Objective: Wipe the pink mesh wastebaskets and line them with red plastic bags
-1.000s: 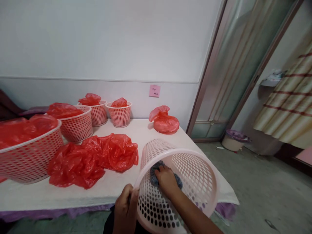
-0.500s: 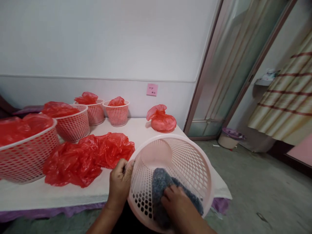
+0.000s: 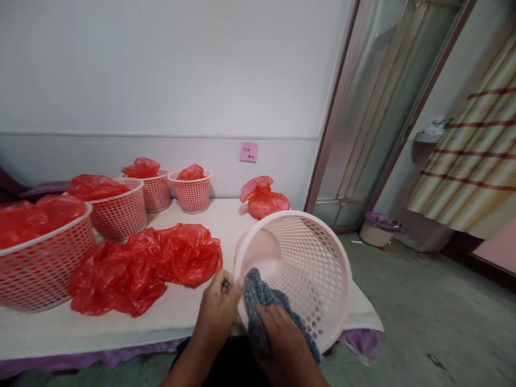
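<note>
Left grip (image 3: 220, 298) is curled closed at the left side of the tilted pink basket (image 3: 318, 274), thumb against the rim; blur hides how far the fingers wrap it, and I cannot tell more. Right grip (image 3: 284, 333) is bunched on a grey-blue cloth (image 3: 258, 290), fingers bent into the fabric at the lower part of the mouth.

Layout, from the left. Large basket (image 3: 44, 274) at the frame's edge, red plastic showing above its rim. Behind it, a second basket (image 3: 121, 215), then a third basket (image 3: 159, 193) and a fourth basket (image 3: 193, 196) by the wall, likewise with red plastic. Loose red bags (image 3: 145, 263) lie crumpled before them on the white-covered counter (image 3: 181, 303). Next, my basket: tipped over, mouth toward me, at the counter's near edge, cloth slanting from the left rim down across the opening. Behind it sits a gathered red bag (image 3: 268, 204), below a pink note (image 3: 249, 152). Farther right, a bin (image 3: 377, 231) stands on the floor.

Judgement: the step in hand appears to be wiping the basket's rim and inner wall. Next move, as I read it, calls for a firm left hold while the basket is turned, with the cloth kept flat against the lattice.
</note>
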A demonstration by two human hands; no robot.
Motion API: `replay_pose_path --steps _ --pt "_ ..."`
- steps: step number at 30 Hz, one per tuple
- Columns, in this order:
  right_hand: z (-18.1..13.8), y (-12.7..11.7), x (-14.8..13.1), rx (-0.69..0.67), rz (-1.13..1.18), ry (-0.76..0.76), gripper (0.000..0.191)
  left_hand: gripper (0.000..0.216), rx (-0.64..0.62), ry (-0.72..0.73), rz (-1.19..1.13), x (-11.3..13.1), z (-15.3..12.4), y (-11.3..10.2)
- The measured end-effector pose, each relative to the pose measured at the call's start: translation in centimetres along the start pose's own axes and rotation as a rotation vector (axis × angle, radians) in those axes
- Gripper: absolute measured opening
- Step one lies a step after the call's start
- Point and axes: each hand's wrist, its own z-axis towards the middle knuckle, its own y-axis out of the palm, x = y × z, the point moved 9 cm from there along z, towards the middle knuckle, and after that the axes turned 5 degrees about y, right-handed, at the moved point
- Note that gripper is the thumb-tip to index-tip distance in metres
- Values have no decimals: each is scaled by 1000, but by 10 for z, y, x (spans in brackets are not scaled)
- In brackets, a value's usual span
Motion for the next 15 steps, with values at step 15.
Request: replay_pose_path --steps 15 --pt "30 5 -13 -110 412 23 46 38 120 -97 -15 -51 -41 -14"
